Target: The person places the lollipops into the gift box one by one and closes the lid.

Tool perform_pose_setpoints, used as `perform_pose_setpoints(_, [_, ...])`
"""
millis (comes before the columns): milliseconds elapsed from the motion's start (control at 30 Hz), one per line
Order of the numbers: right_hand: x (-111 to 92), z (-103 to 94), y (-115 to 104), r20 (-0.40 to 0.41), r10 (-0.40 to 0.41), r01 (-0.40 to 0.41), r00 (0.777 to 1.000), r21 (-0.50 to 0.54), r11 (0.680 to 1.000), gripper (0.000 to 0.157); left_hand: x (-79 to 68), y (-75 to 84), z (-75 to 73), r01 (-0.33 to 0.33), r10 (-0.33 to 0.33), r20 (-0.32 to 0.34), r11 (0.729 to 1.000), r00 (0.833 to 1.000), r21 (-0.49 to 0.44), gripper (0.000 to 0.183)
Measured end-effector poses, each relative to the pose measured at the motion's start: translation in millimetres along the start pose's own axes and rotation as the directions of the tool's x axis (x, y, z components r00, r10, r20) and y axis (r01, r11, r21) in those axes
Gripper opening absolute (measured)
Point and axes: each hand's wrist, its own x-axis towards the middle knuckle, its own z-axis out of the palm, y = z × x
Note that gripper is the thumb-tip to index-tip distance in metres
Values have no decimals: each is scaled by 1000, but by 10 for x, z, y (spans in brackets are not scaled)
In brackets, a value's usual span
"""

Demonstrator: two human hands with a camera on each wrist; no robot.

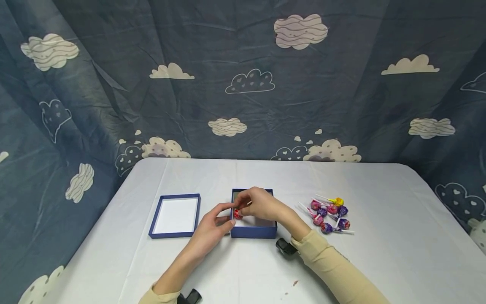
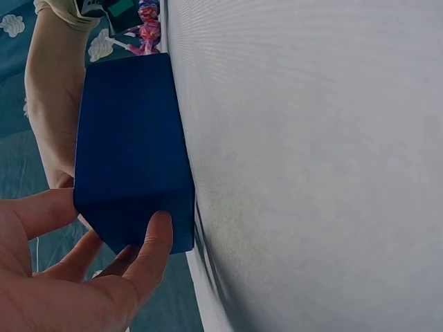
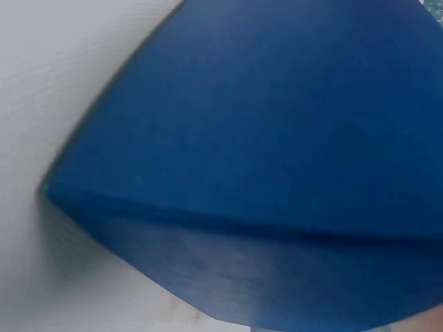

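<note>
A blue box [image 1: 253, 232] with a pale inside stands open at the middle of the table. My left hand [image 1: 213, 228] holds its left side, thumb at the near left corner and fingers along the wall; in the left wrist view fingertips [image 2: 160, 225] press the blue side. My right hand [image 1: 262, 204] reaches down inside the box and pinches a red-wrapped lollipop [image 1: 237, 214] by its left wall. The lollipop's stick is hidden by the fingers. The right wrist view is mostly filled by the outer blue wall [image 3: 263, 138].
The box's lid [image 1: 175, 216], blue-rimmed with a white inside, lies to the left. On the right is a loose pile of several lollipops in purple, pink and red wrappers, with a yellow lollipop [image 1: 337, 202] at its far edge. A cloud-patterned curtain [image 1: 250, 114] hangs behind the white table [image 1: 387, 261].
</note>
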Motion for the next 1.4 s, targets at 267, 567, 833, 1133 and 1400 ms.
perform_pose_setpoints(267, [-111, -113, -87, -28, -13, 14, 1000, 31, 999, 20, -8, 3, -7, -7, 7, 1, 1000, 1000, 5, 42])
perform_pose_setpoints(567, [-324, -227, -221, -80, -42, 42, 996, -1, 999, 22, -7, 5, -12, -3, 3, -7, 1000, 1000, 24, 43])
perform_pose_setpoints(833, [-561, -284, -324, -104, -43, 48, 994, 40, 998, 23, -10, 6, -1, -2, 2, -6, 1000, 1000, 27, 43])
perform_pose_setpoints(1133, [-813, -399, -389, -194, -52, 63, 980, 53, 997, 25, -12, 9, 9, 5, -4, -20, 999, 1000, 44, 44])
perform_pose_setpoints(1400, [-1023, -537, -329, -252, -26, 56, 967, 112, 992, 23, -8, 6, 6, 9, -8, -22, 999, 1000, 49, 45])
